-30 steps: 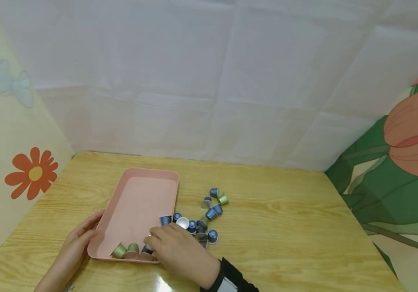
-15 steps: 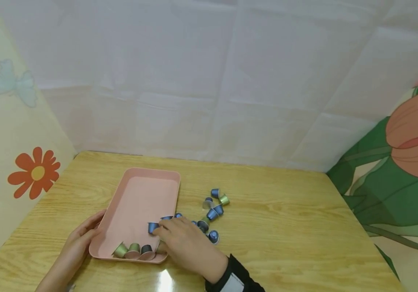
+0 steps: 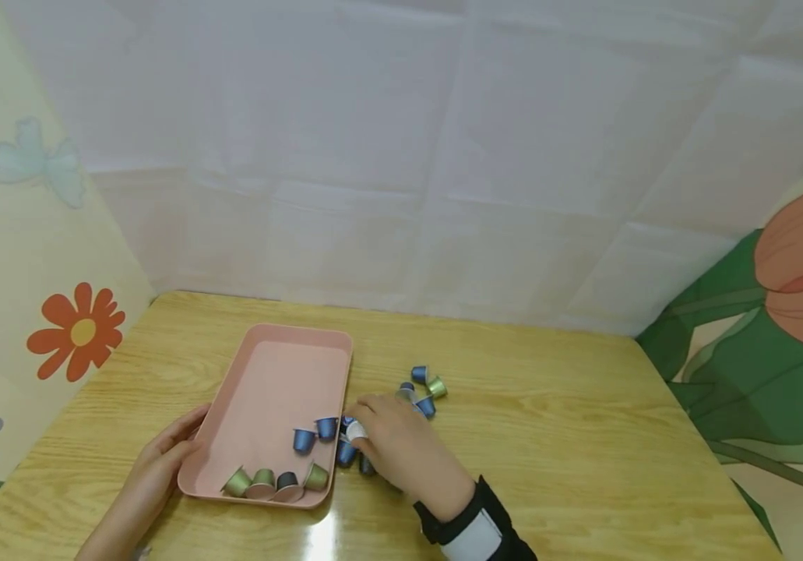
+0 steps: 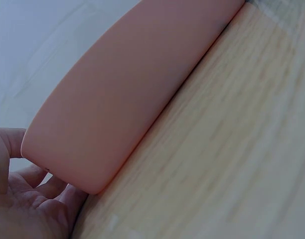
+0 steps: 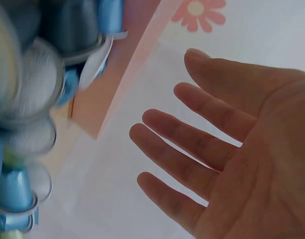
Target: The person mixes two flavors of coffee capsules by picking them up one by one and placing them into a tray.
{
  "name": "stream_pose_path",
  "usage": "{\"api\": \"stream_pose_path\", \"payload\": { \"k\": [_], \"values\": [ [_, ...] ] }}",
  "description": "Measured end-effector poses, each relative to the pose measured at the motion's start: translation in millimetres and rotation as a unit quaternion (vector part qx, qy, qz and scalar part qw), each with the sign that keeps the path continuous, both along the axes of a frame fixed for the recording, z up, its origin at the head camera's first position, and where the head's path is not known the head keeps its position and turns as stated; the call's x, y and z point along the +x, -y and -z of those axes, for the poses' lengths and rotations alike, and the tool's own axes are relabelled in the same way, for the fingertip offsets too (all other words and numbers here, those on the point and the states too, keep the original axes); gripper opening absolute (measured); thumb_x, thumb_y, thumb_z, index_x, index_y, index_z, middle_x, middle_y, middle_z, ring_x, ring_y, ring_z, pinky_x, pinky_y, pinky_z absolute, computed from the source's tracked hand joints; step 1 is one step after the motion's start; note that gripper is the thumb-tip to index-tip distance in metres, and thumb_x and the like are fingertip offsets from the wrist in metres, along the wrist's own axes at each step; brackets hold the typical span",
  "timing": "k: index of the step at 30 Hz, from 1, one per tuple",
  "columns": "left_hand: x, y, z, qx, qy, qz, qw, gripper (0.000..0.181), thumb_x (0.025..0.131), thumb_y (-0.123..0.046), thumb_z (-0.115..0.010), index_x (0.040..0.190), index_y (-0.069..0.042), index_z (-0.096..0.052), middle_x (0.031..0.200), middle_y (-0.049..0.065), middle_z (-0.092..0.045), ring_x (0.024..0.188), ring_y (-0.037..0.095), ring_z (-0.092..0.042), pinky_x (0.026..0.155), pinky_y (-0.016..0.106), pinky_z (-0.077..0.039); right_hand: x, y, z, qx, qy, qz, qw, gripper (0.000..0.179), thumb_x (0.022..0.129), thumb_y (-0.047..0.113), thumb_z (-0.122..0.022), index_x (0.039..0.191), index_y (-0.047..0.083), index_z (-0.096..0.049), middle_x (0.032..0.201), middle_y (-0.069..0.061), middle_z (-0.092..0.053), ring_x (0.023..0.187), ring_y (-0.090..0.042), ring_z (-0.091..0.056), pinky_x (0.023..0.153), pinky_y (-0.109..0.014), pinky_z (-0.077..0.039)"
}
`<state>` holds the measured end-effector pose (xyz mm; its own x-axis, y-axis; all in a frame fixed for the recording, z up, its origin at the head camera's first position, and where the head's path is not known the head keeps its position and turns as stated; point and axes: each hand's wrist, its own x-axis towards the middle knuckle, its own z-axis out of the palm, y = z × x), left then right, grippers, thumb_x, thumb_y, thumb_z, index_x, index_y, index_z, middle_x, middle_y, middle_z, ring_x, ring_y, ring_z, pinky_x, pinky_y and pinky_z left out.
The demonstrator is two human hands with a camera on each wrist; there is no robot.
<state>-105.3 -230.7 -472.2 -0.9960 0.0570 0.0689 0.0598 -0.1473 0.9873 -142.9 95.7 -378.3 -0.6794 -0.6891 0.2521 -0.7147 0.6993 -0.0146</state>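
Note:
A pink tray (image 3: 282, 374) lies on the table, and my left hand (image 3: 156, 463) grips its near left side. In the left wrist view the thumb is at the rim and the fingers (image 4: 50, 186) curl against the underside. Several coffee capsules sit inside: a green capsule (image 3: 237, 482) and others along the near edge, and two blue ones (image 3: 304, 442) by the right wall. Just right of the tray my right hand (image 3: 408, 448) hovers over loose capsules, partly hiding them. The right wrist view shows its fingers (image 5: 187, 142) straight and spread, with nothing in them.
Beyond the right hand lie more loose capsules, among them a blue capsule (image 3: 420, 375) and a green capsule (image 3: 437, 386). The wooden table (image 3: 569, 436) stretches right. A white sheet (image 3: 345, 156) hangs behind it, with patterned panels at both sides.
My right hand has moved from over the tray to the right, above the loose capsules. Two blue capsules and another green one now show in the tray. The left hand stays at the tray.

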Motion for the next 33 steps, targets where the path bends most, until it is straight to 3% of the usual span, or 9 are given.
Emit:
{"api": "stream_pose_path", "payload": {
  "k": [7,19,24,33],
  "values": [
    [-1.0,1.2,0.7,-0.007,0.005,-0.008,0.9999,0.044,0.096,-0.003,-0.045,0.14,-0.007,-0.043,0.117,-0.034,-0.057,0.106,-0.015,-0.05,0.081,0.004,-0.047,-12.8,-18.2,-7.7,-0.025,0.024,0.037,0.9987,0.036,0.083,0.024,-0.069,0.116,0.012,-0.064,0.114,-0.004,-0.068,0.103,-0.019,-0.061,0.089,-0.038,-0.054],
    [-1.7,0.8,2.0,-0.004,0.005,-0.005,1.0,0.045,0.096,-0.004,-0.045,0.141,-0.007,-0.043,0.118,-0.034,-0.056,0.107,-0.016,-0.049,0.081,0.003,-0.046,-27.9,-45.2,-15.0,-0.072,0.089,0.117,0.9864,0.037,0.085,0.021,-0.066,0.119,0.009,-0.062,0.116,-0.009,-0.068,0.103,-0.024,-0.062,0.089,-0.044,-0.054],
    [0.2,2.7,1.4,-0.005,0.018,-0.002,0.9998,0.046,0.096,-0.006,-0.046,0.142,-0.008,-0.041,0.117,-0.035,-0.056,0.106,-0.016,-0.049,0.081,0.004,-0.047,-36.3,-53.1,-10.6,-0.083,0.126,0.157,0.976,0.038,0.086,0.025,-0.064,0.121,0.009,-0.061,0.12,-0.011,-0.066,0.109,-0.025,-0.059,0.093,-0.045,-0.052],
    [0.4,1.0,2.4,0.009,0.0,0.014,0.9999,0.045,0.096,-0.005,-0.045,0.141,-0.008,-0.042,0.119,-0.032,-0.057,0.107,-0.014,-0.051,0.082,0.005,-0.048,-52.6,-71.6,3.4,-0.099,0.157,0.201,0.9619,0.04,0.084,0.023,-0.067,0.122,0.011,-0.062,0.126,-0.012,-0.064,0.114,-0.028,-0.057,0.097,-0.048,-0.05]
  ]
}}
